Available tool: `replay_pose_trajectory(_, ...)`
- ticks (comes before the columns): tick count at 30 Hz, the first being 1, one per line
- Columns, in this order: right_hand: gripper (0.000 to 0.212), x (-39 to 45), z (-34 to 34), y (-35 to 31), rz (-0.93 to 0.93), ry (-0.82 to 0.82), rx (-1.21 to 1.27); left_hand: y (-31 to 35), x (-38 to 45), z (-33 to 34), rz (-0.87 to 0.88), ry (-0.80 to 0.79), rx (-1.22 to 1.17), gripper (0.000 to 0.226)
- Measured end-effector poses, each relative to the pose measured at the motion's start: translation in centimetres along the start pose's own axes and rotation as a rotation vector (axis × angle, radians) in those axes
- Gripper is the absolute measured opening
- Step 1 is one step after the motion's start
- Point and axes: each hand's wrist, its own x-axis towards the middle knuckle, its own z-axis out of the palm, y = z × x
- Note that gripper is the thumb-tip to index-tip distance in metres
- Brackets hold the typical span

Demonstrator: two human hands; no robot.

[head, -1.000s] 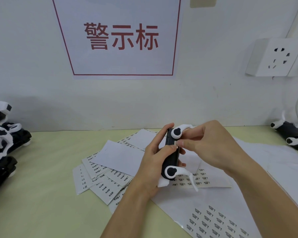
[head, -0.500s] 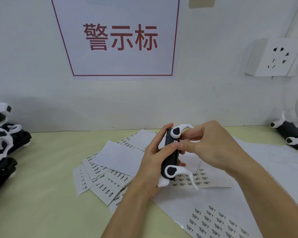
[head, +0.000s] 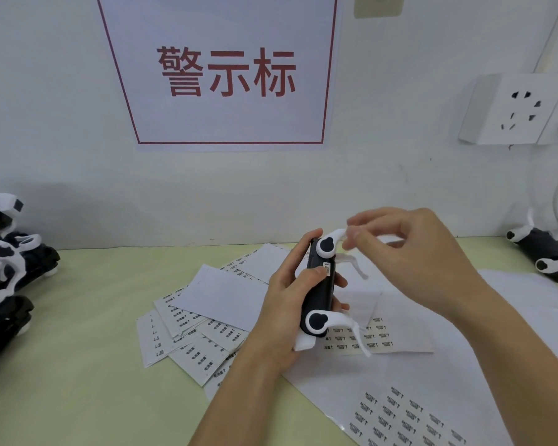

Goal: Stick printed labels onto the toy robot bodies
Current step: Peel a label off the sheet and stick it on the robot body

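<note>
My left hand (head: 287,304) grips a black toy robot body (head: 319,294) with white legs, held upright above the table. Its thumb presses on a small white printed label (head: 326,269) stuck near the top of the black body. My right hand (head: 413,255) hovers just right of the toy's upper white leg, blurred by motion; its fingers are loosely curled and hold nothing that I can see. Label sheets (head: 409,416) with rows of small printed labels lie under and around both hands.
A heap of black-and-white toy robot bodies (head: 7,278) lies at the left table edge. One more toy robot (head: 541,249) lies at the far right by the wall. A wall socket (head: 516,107) and a red-lettered sign (head: 226,72) are on the wall behind.
My right hand has let go of the label and lifted up and to the right, off the toy. The label now sits on the body under my left thumb.
</note>
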Motion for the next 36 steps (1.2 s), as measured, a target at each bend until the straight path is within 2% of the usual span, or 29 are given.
replay_pose_trajectory(2, 0.012, 0.0, 0.5, -0.1, -0.015, 0.046, 0.029, 0.1, 0.0, 0.1, -0.009, -0.018, -0.007, 0.054)
replay_pose_trajectory(6, 0.036, -0.4, 1.5, 0.5, 0.073, -0.148, 0.109, 0.3, -0.3, 0.7, -0.03, -0.07, -0.059, 0.059)
replay_pose_trajectory(8, 0.029, -0.5, 1.5, 0.7, 0.067, -0.212, 0.16, 0.5, -0.4, 0.8, -0.042, -0.091, -0.082, 0.059)
replay_pose_trajectory(11, 0.013, -0.4, 1.3, 0.9, 0.041, -0.224, 0.171, 0.5, -0.5, 1.0, -0.058, -0.103, -0.111, 0.055)
replay_pose_trajectory(17, 0.008, -0.1, 1.6, 1.4, 0.116, -0.119, 0.317, 0.8, -0.6, 0.9, -0.132, 0.003, -0.127, 0.054)
replay_pose_trajectory(25, 0.01, 0.3, 2.5, 1.6, 0.191, 0.255, 0.491, 1.1, -0.3, 1.1, -0.059, 0.175, -0.245, 0.045)
replay_pose_trajectory(28, 0.006, 0.2, 3.1, 1.5, 0.207, 0.312, 0.543, 1.1, -0.3, 1.0, -0.027, 0.23, -0.275, 0.052)
replay_pose_trajectory(31, 0.012, 0.1, 3.0, 1.5, 0.218, 0.233, 0.658, 1.4, -0.3, 0.9, 0.025, 0.274, -0.317, 0.04)
replay_pose_trajectory(33, 0.031, 0.1, 2.3, 1.8, 0.196, 0.107, 0.765, 1.6, -0.4, 0.7, 0.045, 0.284, -0.378, 0.023)
replay_pose_trajectory(36, 0.055, 0.0, 1.1, 2.3, 0.113, -0.074, 0.781, 1.6, -0.5, 0.3, 0.056, 0.299, -0.467, 0.023)
